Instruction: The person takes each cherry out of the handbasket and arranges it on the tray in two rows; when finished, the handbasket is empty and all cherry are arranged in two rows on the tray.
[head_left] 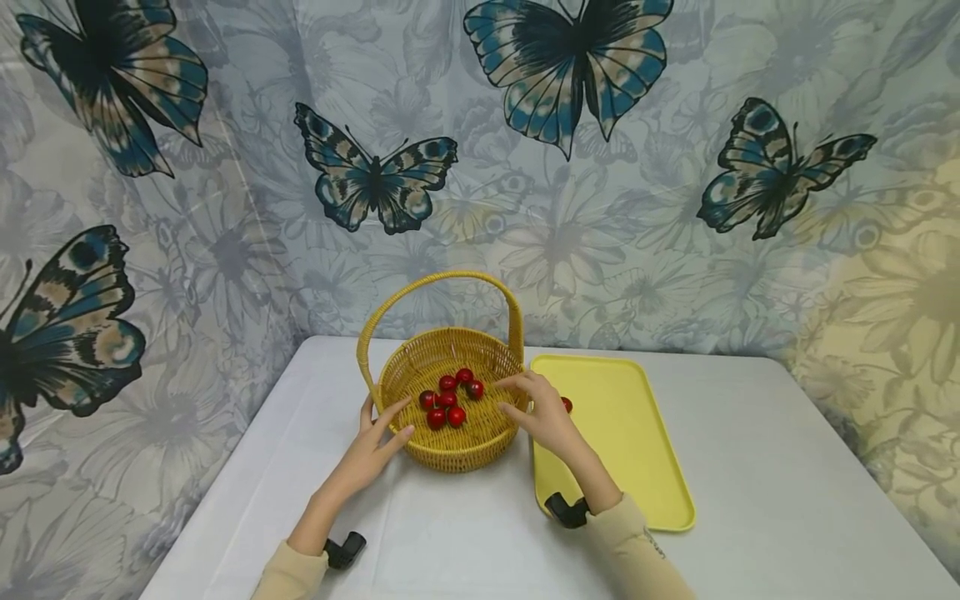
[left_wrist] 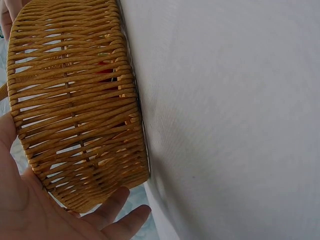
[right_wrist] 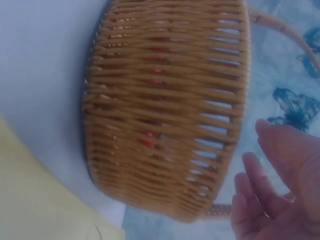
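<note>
A yellow-brown woven basket (head_left: 457,460) with a tall arched handle stands on the white table. Inside it, left of the middle, several dark red cherries (head_left: 447,399) lie in a cluster. My left hand (head_left: 366,454) is at the basket's left front side, thumb and index finger reaching over the rim. In the left wrist view its other fingers extend along the woven outer wall. My right hand (head_left: 543,417) hovers at the right rim, thumb and fingers apart, holding nothing. Partly hidden behind that hand, one cherry (head_left: 567,404) is on the yellow tray (head_left: 622,442).
The yellow tray lies right of the basket, under my right forearm. A white cloth covers the table (head_left: 765,467). Behind the table hangs a grey-blue fabric backdrop (head_left: 555,242) with large butterflies. The basket's handle (head_left: 457,275) arches above the cherries.
</note>
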